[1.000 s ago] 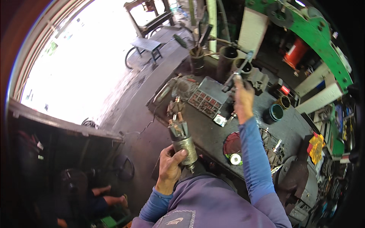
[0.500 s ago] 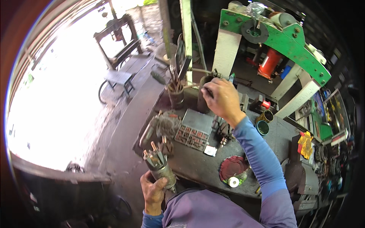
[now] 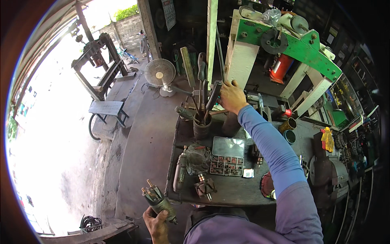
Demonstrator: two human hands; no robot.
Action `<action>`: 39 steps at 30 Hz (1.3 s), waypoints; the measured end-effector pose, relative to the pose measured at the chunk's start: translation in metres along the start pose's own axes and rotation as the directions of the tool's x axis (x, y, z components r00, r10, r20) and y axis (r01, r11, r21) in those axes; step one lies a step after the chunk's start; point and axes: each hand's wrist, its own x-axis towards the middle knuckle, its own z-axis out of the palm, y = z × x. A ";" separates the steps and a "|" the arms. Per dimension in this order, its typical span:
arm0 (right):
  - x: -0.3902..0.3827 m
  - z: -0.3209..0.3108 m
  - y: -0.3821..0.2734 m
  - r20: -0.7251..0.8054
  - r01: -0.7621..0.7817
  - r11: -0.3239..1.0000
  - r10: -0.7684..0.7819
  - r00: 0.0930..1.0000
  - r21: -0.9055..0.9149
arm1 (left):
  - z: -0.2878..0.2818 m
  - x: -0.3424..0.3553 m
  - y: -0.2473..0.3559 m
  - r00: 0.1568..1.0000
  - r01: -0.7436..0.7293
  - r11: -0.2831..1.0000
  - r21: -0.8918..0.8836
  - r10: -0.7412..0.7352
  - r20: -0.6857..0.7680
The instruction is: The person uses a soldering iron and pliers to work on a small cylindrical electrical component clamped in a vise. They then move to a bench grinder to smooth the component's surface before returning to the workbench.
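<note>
Metallic, gripped at lower left

Holding a tilted, pronged cylinder [image 3: 161,204] just off the near-left corner of the bench [image 3: 241,193], wrapped closely by the left hand [image 3: 157,224]; stretching the right hand [image 3: 233,97], partly curled, above a dark container [image 3: 230,125] near a tool pot [image 3: 202,131]; cannot tell whether grasping anything there.

My left hand [image 3: 156,226] at 7 o'clock in view, curled in a grip, thumb on top. My right hand [image 3: 233,98] near 2 o'clock, arm outstretched, fingertips partly hidden.
</note>
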 end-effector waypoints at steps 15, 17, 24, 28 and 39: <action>0.002 0.026 -0.005 -0.053 -0.024 0.990 0.032 0.998 0.137 | -0.011 -0.021 -0.008 0.943 -0.132 0.991 0.006 0.127 -0.306; 0.001 0.033 -0.005 -0.088 -0.010 0.990 0.022 0.996 0.139 | -0.004 -0.027 -0.005 0.966 -0.096 0.995 0.002 0.094 -0.243; -0.023 0.002 0.005 -0.081 -0.228 0.974 0.229 0.970 0.020 | -0.013 -0.046 0.023 0.982 0.016 0.999 0.049 -0.006 -0.188; -0.039 -0.067 -0.004 -0.115 -0.390 0.915 0.400 0.909 0.106 | -0.034 -0.040 0.031 0.970 -0.051 0.998 0.023 0.055 -0.236; -0.070 -0.186 -0.396 0.078 -0.034 0.286 -0.142 0.987 0.958 | -0.236 -0.038 0.070 0.881 -0.010 1.000 -0.021 -0.002 -0.474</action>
